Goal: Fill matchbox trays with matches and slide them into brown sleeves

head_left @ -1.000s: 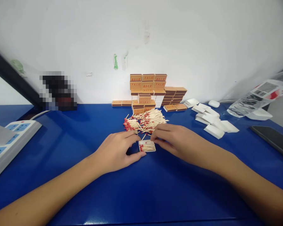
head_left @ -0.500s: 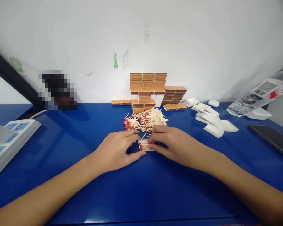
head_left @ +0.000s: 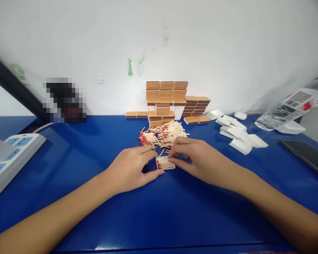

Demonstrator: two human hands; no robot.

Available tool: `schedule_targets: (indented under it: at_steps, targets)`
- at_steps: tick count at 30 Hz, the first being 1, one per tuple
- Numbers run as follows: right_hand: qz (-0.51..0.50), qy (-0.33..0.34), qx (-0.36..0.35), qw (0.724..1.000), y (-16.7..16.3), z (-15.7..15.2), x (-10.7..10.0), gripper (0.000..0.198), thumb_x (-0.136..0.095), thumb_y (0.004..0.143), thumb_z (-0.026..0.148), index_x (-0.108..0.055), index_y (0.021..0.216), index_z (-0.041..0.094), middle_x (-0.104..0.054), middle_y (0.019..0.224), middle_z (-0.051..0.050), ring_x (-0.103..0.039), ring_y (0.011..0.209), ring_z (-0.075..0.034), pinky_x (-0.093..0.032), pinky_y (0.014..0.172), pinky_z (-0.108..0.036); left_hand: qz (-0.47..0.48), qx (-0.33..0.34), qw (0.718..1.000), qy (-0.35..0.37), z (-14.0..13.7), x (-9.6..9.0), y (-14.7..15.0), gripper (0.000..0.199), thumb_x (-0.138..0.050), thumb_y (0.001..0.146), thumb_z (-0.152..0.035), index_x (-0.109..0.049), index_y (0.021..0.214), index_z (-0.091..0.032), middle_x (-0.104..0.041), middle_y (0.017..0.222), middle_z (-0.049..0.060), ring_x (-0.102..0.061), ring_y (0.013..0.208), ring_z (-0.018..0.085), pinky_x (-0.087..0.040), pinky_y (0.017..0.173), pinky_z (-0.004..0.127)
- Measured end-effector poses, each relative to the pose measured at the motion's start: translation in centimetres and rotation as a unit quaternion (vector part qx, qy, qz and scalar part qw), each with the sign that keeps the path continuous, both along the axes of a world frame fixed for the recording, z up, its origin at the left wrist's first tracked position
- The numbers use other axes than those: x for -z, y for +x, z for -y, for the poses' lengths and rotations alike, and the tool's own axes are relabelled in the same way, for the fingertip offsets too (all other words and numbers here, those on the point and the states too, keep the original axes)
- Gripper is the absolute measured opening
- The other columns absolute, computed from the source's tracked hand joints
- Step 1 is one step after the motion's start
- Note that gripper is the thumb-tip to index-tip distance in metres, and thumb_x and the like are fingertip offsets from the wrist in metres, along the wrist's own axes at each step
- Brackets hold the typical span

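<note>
A small white matchbox tray [head_left: 172,168] lies on the blue table, with red-tipped matches [head_left: 164,163] inside, heads to the left. My left hand [head_left: 134,167] is curved around the tray's left end, thumb at the near edge and fingertips at the far corner. Over the tray's right end, my right hand [head_left: 192,155] has thumb and forefinger close together in a pinch; whatever sits between the fingertips is hidden. Just beyond both hands spreads a heap of loose matches [head_left: 172,132], its red heads mostly to the left and front.
Stacked orange matchboxes [head_left: 166,94] stand against the wall behind the heap. White empty trays [head_left: 237,134] lie scattered to the right, near a plastic bottle [head_left: 283,111] and a phone [head_left: 307,155]. A power strip [head_left: 18,155] sits at the left.
My right hand has shifted slightly right and up, uncovering more of the tray and its matches. My left hand has stayed in place.
</note>
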State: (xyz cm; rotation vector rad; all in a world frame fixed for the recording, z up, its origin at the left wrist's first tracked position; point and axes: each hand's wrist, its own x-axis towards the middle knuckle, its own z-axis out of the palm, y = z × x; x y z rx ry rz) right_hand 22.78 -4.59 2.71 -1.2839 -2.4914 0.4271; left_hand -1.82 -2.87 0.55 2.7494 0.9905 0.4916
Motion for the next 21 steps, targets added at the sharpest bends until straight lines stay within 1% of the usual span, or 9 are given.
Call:
schedule_targets:
  at_steps: [3, 6, 9, 12, 15, 18, 21]
  targets:
    - [0.011, -0.011, 0.002, 1.0, -0.18, 0.05, -0.12, 0.012, -0.063, 0.097, 0.014, -0.071, 0.09, 0.019, -0.066, 0.095, -0.004, -0.062, 0.082, -0.017, -0.045, 0.071, -0.029, 0.003, 0.002, 1.0, 0.001, -0.01, 0.02, -0.05, 0.03, -0.068, 0.096, -0.046, -0.069, 0.11, -0.019, -0.07, 0.093, 0.003, -0.066, 0.076, 0.017, -0.047, 0.065, 0.03]
    - [0.019, -0.016, -0.008, 1.0, -0.15, 0.0, 0.03, 0.013, -0.06, 0.099, 0.015, -0.071, 0.092, 0.019, -0.066, 0.098, -0.005, -0.063, 0.084, -0.017, -0.046, 0.074, -0.03, 0.0, 0.001, 1.0, 0.0, -0.07, 0.03, -0.05, 0.03, -0.067, 0.096, -0.046, -0.069, 0.109, -0.019, -0.07, 0.093, 0.003, -0.066, 0.077, 0.018, -0.047, 0.065, 0.03]
    - [0.039, -0.006, -0.018, 0.999, 0.02, 0.0, 0.19, 0.015, -0.056, 0.102, 0.017, -0.07, 0.094, 0.018, -0.066, 0.1, -0.006, -0.063, 0.083, -0.017, -0.047, 0.074, -0.031, 0.0, 0.004, 1.0, -0.002, -0.1, 0.04, -0.01, 0.03, -0.068, 0.096, -0.047, -0.069, 0.109, -0.02, -0.07, 0.093, 0.003, -0.066, 0.077, 0.017, -0.046, 0.065, 0.029]
    - [0.06, 0.011, -0.016, 0.998, 0.02, 0.19, 0.12, 0.016, -0.055, 0.102, 0.019, -0.067, 0.091, 0.017, -0.065, 0.098, -0.006, -0.062, 0.08, -0.017, -0.046, 0.071, -0.031, 0.001, 0.005, 1.0, -0.005, -0.09, 0.02, 0.02, 0.029, -0.068, 0.096, -0.046, -0.069, 0.109, -0.02, -0.07, 0.095, 0.003, -0.066, 0.077, 0.017, -0.046, 0.065, 0.029]
    - [0.044, 0.009, -0.003, 0.999, -0.2, 0.41, -0.07, 0.015, -0.057, 0.102, 0.019, -0.066, 0.09, 0.018, -0.066, 0.097, -0.005, -0.062, 0.08, -0.017, -0.046, 0.071, -0.031, 0.002, 0.004, 1.0, -0.009, -0.08, -0.01, -0.01, 0.028, -0.068, 0.096, -0.045, -0.069, 0.106, -0.02, -0.07, 0.095, 0.003, -0.065, 0.077, 0.017, -0.046, 0.065, 0.029]
    - [0.024, -0.001, -0.01, 1.0, -0.33, 0.41, -0.13, 0.013, -0.059, 0.1, 0.018, -0.069, 0.092, 0.019, -0.066, 0.098, -0.005, -0.063, 0.082, -0.017, -0.046, 0.072, -0.03, 0.006, 0.005, 1.0, -0.008, -0.08, 0.0, -0.07, 0.028, -0.068, 0.096, -0.045, -0.069, 0.108, -0.02, -0.07, 0.095, 0.002, -0.065, 0.077, 0.017, -0.045, 0.065, 0.029]
    - [0.009, 0.031, 0.001, 0.999, -0.09, 0.04, 0.01, 0.015, -0.058, 0.101, 0.019, -0.069, 0.091, 0.019, -0.066, 0.093, -0.005, -0.062, 0.079, -0.017, -0.045, 0.07, -0.03, 0.007, 0.004, 1.0, -0.006, -0.08, 0.05, -0.1, 0.028, -0.069, 0.096, -0.045, -0.069, 0.108, -0.019, -0.07, 0.094, 0.002, -0.065, 0.076, 0.017, -0.046, 0.066, 0.029]
